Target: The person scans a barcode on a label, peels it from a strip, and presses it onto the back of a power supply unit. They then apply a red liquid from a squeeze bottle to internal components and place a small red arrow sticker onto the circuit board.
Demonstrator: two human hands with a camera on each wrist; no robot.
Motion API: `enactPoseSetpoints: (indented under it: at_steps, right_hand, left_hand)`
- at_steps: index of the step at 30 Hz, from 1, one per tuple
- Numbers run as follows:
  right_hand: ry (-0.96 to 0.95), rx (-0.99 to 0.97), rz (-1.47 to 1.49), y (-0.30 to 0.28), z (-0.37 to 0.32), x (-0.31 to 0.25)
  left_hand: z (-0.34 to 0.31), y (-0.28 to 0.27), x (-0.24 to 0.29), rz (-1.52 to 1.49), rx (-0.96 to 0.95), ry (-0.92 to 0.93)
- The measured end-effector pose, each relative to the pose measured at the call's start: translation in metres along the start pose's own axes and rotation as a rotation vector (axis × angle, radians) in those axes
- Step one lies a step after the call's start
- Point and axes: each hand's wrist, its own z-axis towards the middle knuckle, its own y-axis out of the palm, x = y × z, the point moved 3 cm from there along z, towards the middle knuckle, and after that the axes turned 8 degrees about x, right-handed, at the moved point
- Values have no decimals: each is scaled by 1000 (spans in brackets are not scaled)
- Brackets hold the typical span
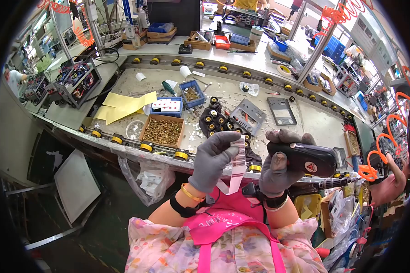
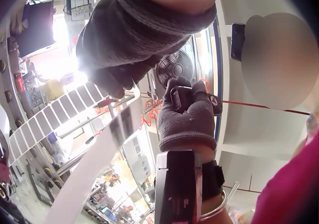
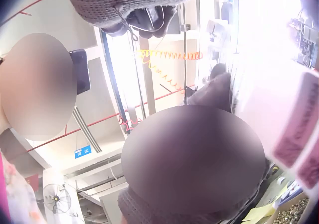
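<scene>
In the head view my gloved left hand [image 1: 212, 161] pinches a white strip of printed labels [image 1: 238, 169] near its top, and the strip's tail hangs down and curls back. My gloved right hand [image 1: 279, 169] grips a smooth black rounded plastic-looking piece [image 1: 321, 158] that carries a round badge with a red triangle [image 1: 310, 167]. Both hands are raised before the pink apron [image 1: 228, 214], a short gap apart. The left wrist view shows the label strip [image 2: 65, 104] running out from the left fingers. At the top of the right wrist view, the right hand [image 3: 134, 4] is partly cut off.
Behind the hands lies a roller-edged bench with a box of brass parts [image 1: 163, 130], a blue bin [image 1: 192, 93], yellow paper [image 1: 125, 107], black knobs [image 1: 216, 119] and grey panels [image 1: 281, 111]. An orange coiled hose [image 1: 373, 168] hangs at right.
</scene>
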Motion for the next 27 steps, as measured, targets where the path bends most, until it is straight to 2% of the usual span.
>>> enactPoseSetpoints:
  at_steps: [5, 20, 23, 27]
  right_hand:
    - [11, 22, -47, -5, 1, 3]
    - [30, 56, -26, -5, 3, 4]
    - [96, 112, -4, -4, 3, 7]
    - [126, 94, 17, 6, 3, 4]
  left_hand:
    - [5, -3, 6, -83, -9, 40]
    - [6, -2, 18, -30, 9, 74]
    - [5, 0, 19, -6, 8, 76]
    - [3, 3, 19, -10, -12, 98]
